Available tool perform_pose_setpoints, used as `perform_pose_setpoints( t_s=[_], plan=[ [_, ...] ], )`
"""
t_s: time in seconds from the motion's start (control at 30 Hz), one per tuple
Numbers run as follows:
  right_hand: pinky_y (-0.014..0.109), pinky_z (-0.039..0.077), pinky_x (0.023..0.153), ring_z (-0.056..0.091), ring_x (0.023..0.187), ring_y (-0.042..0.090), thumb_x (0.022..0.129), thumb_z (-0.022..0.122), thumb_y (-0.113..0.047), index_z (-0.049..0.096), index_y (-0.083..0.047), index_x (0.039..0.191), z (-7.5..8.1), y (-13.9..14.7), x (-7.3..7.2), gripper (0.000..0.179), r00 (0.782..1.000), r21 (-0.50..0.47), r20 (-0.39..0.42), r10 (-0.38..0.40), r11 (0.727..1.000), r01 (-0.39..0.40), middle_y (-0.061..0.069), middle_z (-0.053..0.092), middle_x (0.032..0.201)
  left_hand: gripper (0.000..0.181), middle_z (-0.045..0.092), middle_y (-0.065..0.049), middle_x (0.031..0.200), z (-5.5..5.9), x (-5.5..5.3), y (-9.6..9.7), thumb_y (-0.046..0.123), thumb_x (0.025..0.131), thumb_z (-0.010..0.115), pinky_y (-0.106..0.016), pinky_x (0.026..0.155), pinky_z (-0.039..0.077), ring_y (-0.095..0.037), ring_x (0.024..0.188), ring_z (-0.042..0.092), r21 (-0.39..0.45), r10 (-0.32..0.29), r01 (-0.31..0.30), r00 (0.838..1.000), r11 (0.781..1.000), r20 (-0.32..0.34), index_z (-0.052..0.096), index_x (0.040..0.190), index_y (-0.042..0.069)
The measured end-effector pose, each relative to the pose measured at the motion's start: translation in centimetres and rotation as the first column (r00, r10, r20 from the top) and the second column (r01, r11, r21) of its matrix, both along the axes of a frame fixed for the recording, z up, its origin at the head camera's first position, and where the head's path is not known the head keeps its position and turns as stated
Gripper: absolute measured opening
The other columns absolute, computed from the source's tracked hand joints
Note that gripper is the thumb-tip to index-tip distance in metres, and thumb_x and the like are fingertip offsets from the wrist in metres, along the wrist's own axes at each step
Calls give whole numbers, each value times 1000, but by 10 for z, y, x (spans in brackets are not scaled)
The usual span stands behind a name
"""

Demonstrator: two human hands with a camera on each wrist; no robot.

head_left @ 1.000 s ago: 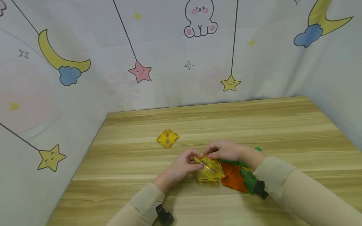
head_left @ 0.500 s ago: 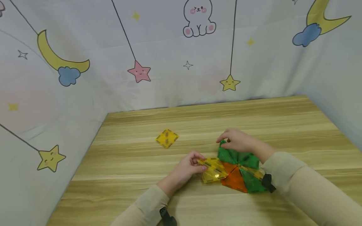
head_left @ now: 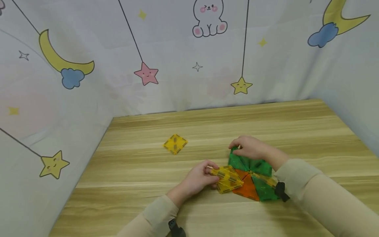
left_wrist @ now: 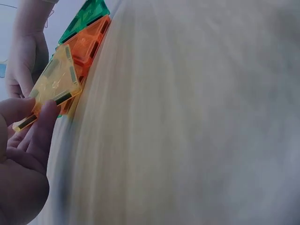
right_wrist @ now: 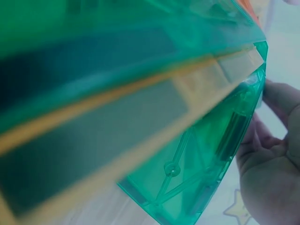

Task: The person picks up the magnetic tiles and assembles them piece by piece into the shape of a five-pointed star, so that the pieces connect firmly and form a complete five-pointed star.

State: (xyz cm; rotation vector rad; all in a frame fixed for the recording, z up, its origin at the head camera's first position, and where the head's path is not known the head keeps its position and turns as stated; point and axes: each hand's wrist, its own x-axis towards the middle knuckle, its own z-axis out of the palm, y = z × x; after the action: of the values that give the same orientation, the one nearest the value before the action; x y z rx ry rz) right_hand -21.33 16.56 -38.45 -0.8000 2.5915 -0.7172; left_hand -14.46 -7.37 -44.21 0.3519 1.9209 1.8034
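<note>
My left hand [head_left: 199, 177] pinches a clear yellow magnetic tile [head_left: 228, 184] by its left edge, thumb above. In the left wrist view this yellow tile [left_wrist: 55, 82] is tilted and overlaps an orange tile [left_wrist: 86, 44]. To its right is a fan of triangular magnetic tiles: orange [head_left: 247, 189] at front left, green [head_left: 265, 189] at front right, green [head_left: 260, 167] behind. My right hand [head_left: 251, 147] grips the far-left green tile [head_left: 236, 161] near its far corner. In the right wrist view its fingers [right_wrist: 281, 98] are partly hidden behind green plastic.
A yellow diamond of tiles [head_left: 175, 144] lies apart, farther back on the wooden table [head_left: 142, 171]. A yellow strip [head_left: 267, 180] shows between green tiles beneath my right wrist. A printed white cloth [head_left: 177, 95] hangs behind the table.
My right hand left the yellow tile and moved right and away to the far green tile. My left hand shifted the yellow tile rightward, over part of the orange one.
</note>
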Motion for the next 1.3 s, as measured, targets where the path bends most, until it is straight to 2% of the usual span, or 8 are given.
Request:
perform_pose_setpoints(
  t_s=[0.2, 0.33, 0.43, 0.57, 0.77, 1.07, 1.3],
  plan=[
    [43, 47, 83, 59, 99, 31, 94, 56, -13, 63, -3, 117, -1, -1, -1, 26, 1000, -1, 3, 1, 1000, -1, 13, 59, 114, 27, 61, -10, 78, 0, 5, 7, -4, 84, 65, -32, 64, 54, -18, 67, 65, 50, 95, -99, 993, 994, 77, 52, 108, 0],
    [43, 48, 83, 60, 100, 31, 94, 55, -13, 62, -2, 117, 1, 0, -1, 27, 1000, -10, 13, -8, 1000, 8, 12, 62, 114, 27, 58, -9, 74, 2, 7, 9, -3, 85, 65, -31, 66, 54, -16, 65, 64, 67, 124, -131, 987, 989, 97, 51, 108, -1],
    [43, 48, 82, 60, 99, 31, 94, 55, -14, 62, -2, 118, 2, 1, 0, 28, 1000, -17, 23, -9, 1000, 9, 11, 63, 112, 25, 60, -10, 72, 4, 8, 10, 0, 86, 65, -33, 63, 54, -18, 63, 64, 10, 108, -108, 993, 994, 47, 51, 106, 1],
    [43, 48, 82, 60, 101, 31, 94, 56, -16, 62, -4, 119, 1, 4, -1, 28, 1000, -38, 28, 5, 999, -4, 10, 62, 113, 23, 63, -12, 73, 5, 9, 9, 4, 87, 66, -34, 56, 54, -22, 60, 64, -92, 49, -53, 998, 994, -41, 52, 105, 4],
    [43, 48, 83, 59, 103, 31, 94, 57, -19, 61, -6, 120, -1, 9, -1, 29, 998, -60, 57, 16, 998, -12, 10, 61, 117, 20, 62, -11, 74, 8, 9, 8, 3, 87, 65, -33, 58, 54, -21, 65, 64, -127, 14, -25, 996, 992, -89, 54, 103, 3],
    [45, 47, 85, 59, 105, 32, 94, 56, -18, 59, -5, 123, 1, 8, -1, 31, 999, -24, 52, 7, 1000, -6, 13, 58, 122, 17, 56, -7, 82, 7, 1, 3, 4, 88, 65, -30, 62, 53, -18, 71, 62, -191, 37, -68, 986, 979, -161, 59, 103, 3],
    [43, 48, 83, 60, 102, 31, 93, 58, -17, 56, -2, 126, 4, 7, 0, 37, 999, -23, 54, -7, 1000, 8, 19, 53, 127, 17, 55, -6, 83, 6, -6, -2, 6, 87, 66, -28, 60, 53, -15, 69, 61, -229, 54, -110, 970, 967, -237, 62, 103, 3]
  ],
)
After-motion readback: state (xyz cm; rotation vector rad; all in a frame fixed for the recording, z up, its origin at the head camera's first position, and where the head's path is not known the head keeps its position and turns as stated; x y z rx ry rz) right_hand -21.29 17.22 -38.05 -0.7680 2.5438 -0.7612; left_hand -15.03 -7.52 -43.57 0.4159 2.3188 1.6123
